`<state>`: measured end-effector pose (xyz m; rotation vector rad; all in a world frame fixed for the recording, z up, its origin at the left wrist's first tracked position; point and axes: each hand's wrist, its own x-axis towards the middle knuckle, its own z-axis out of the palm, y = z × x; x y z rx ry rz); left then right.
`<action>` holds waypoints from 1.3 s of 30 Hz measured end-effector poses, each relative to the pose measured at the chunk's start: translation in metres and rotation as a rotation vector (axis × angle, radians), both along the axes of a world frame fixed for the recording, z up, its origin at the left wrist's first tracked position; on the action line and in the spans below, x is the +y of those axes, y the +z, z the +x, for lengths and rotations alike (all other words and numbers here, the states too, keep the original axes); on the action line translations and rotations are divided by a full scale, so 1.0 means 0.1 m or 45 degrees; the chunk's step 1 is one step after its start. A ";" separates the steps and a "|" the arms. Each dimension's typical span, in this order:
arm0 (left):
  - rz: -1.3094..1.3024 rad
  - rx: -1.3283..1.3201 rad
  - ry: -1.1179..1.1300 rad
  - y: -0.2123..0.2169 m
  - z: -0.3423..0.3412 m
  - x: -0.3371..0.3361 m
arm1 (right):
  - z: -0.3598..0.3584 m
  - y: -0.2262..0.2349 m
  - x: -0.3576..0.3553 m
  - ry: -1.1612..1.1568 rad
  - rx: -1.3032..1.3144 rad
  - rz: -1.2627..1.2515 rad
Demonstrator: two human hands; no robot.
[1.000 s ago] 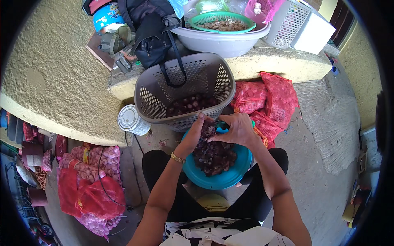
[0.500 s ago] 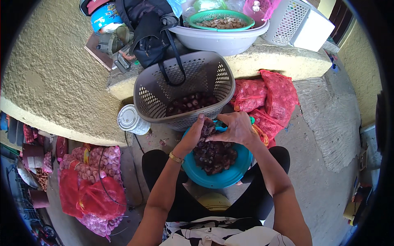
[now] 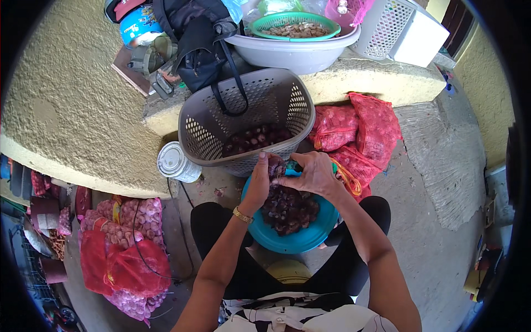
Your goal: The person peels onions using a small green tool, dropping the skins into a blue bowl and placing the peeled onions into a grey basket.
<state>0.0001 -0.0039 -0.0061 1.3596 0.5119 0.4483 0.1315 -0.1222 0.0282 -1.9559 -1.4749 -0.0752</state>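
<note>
Both my hands meet over the far rim of a turquoise basin (image 3: 265, 242), which sits between my knees. My left hand (image 3: 258, 185), with a gold-coloured band at the wrist, grips a red onion (image 3: 276, 167) between thumb and fingers. From the right, my right hand (image 3: 315, 174) is closed, its thumb against the onion. A bit of dark green shows under its bent fingers, but what they hold is mostly hidden. A heap of dark purple onion pieces and skins (image 3: 290, 210) lies in the basin. Just beyond stands a grey-brown perforated basket (image 3: 202, 162) with several red onions (image 3: 257, 138) in its bottom.
Red net sacks (image 3: 376, 133) lie right of the basket. A white lidded bucket (image 3: 178, 160) stands at its left. Net bags of garlic (image 3: 124, 249) rest at the lower left, with a dark cable beside them. A ledge behind bears a black bag (image 3: 202, 50) and a pale tub (image 3: 293, 58).
My left hand has shifted slightly left and up, and my right thumb has moved a little left along the onion. The slight shift of the surroundings comes from the view moving.
</note>
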 end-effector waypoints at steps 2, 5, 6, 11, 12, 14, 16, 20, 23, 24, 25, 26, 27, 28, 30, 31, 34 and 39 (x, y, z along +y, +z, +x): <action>0.015 -0.031 0.046 -0.01 0.02 -0.03 | -0.03 0.00 0.01 -0.013 0.020 0.010; 0.043 -0.087 0.142 -0.05 0.04 -0.07 | -0.11 -0.01 0.00 -0.057 0.014 -0.002; 0.056 -0.111 0.189 -0.07 0.04 -0.07 | -0.14 -0.03 0.00 -0.072 0.033 -0.022; -0.139 -0.131 0.108 -0.13 0.06 -0.01 | -0.07 -0.05 -0.01 -0.075 0.071 -0.108; -0.286 -0.129 -0.001 -0.13 0.05 0.04 | -0.03 0.00 -0.03 -0.042 0.080 -0.163; -0.473 -0.068 -0.141 0.11 0.05 0.06 | 0.03 0.03 -0.06 -0.023 0.092 -0.223; -0.652 -0.007 -0.266 0.16 0.03 0.08 | 0.02 0.05 -0.05 -0.033 0.099 -0.176; -0.708 -0.167 -0.221 -0.03 0.02 0.08 | 0.00 0.04 -0.04 -0.015 0.103 -0.149; -0.752 -0.289 -0.188 -0.16 0.02 0.05 | -0.05 -0.05 -0.02 -0.048 0.073 -0.179; -0.792 -0.361 -0.188 -0.21 0.02 0.05 | -0.07 -0.07 -0.02 -0.073 0.096 -0.190; -0.792 -0.361 -0.188 -0.23 0.02 0.04 | -0.08 -0.07 -0.02 -0.097 0.119 -0.202; -0.848 -0.430 -0.133 -0.25 0.03 0.03 | -0.10 -0.07 -0.02 -0.097 0.119 -0.202; -0.903 -0.499 -0.076 -0.27 0.03 0.02 | -0.12 -0.07 -0.01 -0.101 0.138 -0.192; -0.903 -0.499 -0.076 -0.26 0.04 -0.01 | -0.14 -0.06 -0.02 -0.107 0.157 -0.184; -0.981 -0.607 0.030 -0.24 0.05 -0.05 | -0.18 -0.11 0.00 -0.117 0.212 -0.115; -0.980 -0.607 0.031 -0.20 0.06 -0.07 | -0.20 -0.12 0.01 -0.126 0.268 -0.047; -0.930 -0.580 0.079 -0.02 0.06 -0.11 | -0.12 -0.05 -0.03 -0.121 0.188 -0.183; -0.870 -0.216 -0.315 0.12 0.02 0.17 | 0.02 0.04 -0.07 0.007 0.127 -0.203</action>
